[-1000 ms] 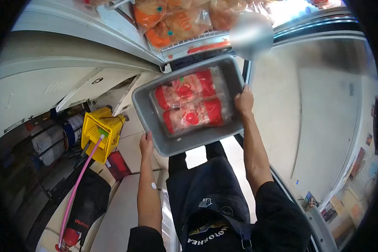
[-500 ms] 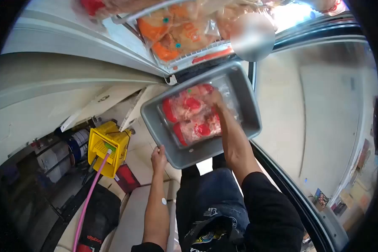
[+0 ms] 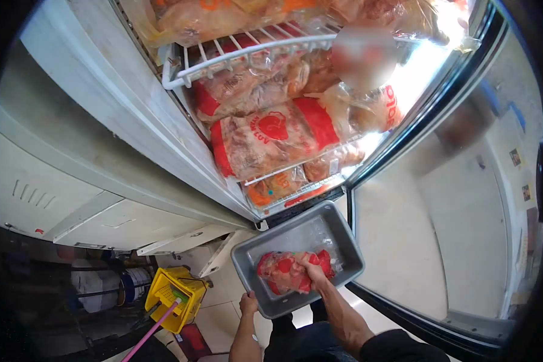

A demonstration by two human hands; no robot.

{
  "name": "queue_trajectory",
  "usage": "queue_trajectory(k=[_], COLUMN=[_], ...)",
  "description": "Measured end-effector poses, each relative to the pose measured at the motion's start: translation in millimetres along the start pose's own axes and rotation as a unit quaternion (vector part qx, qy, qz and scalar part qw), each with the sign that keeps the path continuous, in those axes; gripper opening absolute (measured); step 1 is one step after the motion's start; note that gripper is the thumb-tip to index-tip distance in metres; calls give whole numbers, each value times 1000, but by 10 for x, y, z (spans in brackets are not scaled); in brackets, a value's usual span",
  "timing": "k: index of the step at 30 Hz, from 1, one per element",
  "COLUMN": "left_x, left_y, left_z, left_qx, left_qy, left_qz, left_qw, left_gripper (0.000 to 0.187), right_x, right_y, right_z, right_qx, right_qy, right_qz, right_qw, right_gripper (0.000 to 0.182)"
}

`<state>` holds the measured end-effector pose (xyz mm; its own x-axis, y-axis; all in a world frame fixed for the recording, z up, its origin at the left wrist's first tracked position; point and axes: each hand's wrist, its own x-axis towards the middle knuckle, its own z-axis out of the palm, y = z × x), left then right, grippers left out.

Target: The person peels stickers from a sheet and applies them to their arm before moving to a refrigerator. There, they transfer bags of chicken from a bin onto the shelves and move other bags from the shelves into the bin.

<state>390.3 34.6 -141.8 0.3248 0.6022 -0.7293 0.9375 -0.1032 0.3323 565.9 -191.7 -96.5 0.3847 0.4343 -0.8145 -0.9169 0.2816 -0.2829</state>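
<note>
My left hand is closed on the near left rim of a grey plastic tub. Inside the tub, clear bags of raw meat with red printing lie bunched together. My right hand reaches over the near side, its thumb on top of a bag of meat and its fingers mostly hidden behind it. This bag covers most of whatever lies beneath it. Water or ice-like bits glisten on the tub floor.
Ahead stands an open upright fridge with white wire shelves holding a large red-printed bag and other packed meat. Its glass door is swung out at right. At left are cabinet doors, a yellow mop bucket and a pink handle.
My view has tilted up, showing more fridge shelves; the tub sits lower in view. The two bags that lay side by side are now bunched together under my right hand.
</note>
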Motion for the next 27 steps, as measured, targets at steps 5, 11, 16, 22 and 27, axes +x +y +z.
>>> queue_trajectory(k=[5, 11, 16, 22, 27], left_x=[-318, -137, -186, -146, -301], left_y=[281, 127, 178, 237, 313], left_z=[-167, -111, -134, -179, -280], left_qx=[44, 36, 50, 35, 66], left_qy=[1, -7, 4, -13, -22], left_qz=[34, 29, 18, 21, 30], left_qw=[998, 999, 999, 999, 997], left_gripper=[43, 42, 42, 43, 43], right_x=[-1625, -2537, -2457, -2018, -1956], right_y=[-234, -1241, -2227, -2731, -3078], right_z=[341, 1282, 2356, 3422, 3527], right_qx=[156, 195, 187, 217, 122], right_qy=[-60, -102, -240, -333, -296], right_qz=[-177, -412, -473, -436, -436], right_qw=[970, 884, 827, 808, 841], right_gripper=[62, 64, 29, 35, 40])
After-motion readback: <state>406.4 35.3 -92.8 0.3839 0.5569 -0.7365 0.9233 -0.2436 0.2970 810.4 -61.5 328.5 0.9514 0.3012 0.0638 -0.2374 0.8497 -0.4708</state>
